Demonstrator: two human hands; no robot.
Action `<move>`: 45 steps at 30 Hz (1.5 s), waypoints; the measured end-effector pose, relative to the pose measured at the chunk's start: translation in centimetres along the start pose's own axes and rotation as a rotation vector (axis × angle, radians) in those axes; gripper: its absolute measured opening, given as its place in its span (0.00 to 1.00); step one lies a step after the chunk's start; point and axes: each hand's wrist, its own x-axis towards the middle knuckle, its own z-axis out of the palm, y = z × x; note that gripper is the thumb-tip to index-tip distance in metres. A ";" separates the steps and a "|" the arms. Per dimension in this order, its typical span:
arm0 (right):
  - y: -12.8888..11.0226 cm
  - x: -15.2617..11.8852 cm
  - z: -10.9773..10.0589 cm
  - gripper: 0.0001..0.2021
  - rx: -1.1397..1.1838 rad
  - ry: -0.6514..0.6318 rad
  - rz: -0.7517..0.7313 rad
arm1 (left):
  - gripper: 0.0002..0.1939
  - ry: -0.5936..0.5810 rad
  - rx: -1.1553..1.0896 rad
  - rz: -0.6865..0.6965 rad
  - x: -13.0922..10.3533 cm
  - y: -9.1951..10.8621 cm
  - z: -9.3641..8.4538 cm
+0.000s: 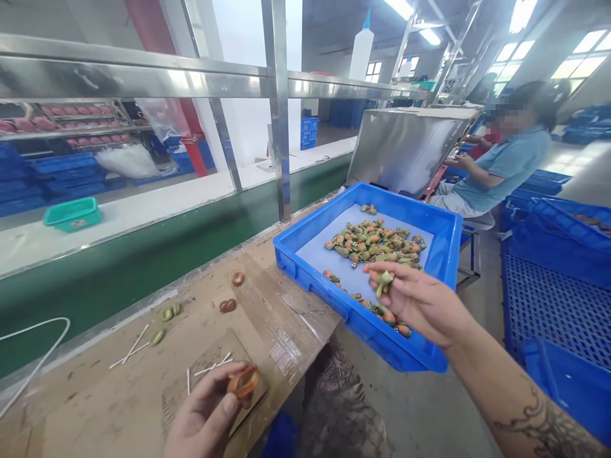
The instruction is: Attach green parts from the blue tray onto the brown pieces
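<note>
My left hand (205, 416) holds a small orange-brown shell-like piece (243, 381) between thumb and fingers, low over the cardboard-covered bench (119, 394). My right hand (420, 302) reaches over the near edge of a blue plastic tray (443, 248) and pinches a small green piece (383, 283) in its fingertips. A heap of several small green and orange figures (375, 245) lies in the tray. More of them rest along the tray's near wall, under my right hand.
Two brown pieces (228, 305), green pieces (168, 313) and thin white sticks (131, 348) lie on the bench. A green conveyor (143, 254) runs behind it, with a teal basket (72, 214). A seated person in blue (501, 168) works at right beside blue crates (548, 299).
</note>
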 end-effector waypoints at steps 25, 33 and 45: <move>12.5 -3.9 18.9 0.17 -0.547 -0.412 -0.122 | 0.26 -0.368 -0.471 0.219 -1.7 -2.8 -5.9; 12.6 -4.0 19.5 0.12 -1.022 -0.387 -0.373 | 0.26 -0.340 -0.430 0.271 -2.1 -2.8 -5.7; 11.8 -4.2 20.6 0.08 -0.974 -0.402 -0.523 | 0.17 -0.146 0.050 0.431 -2.7 -1.3 -6.5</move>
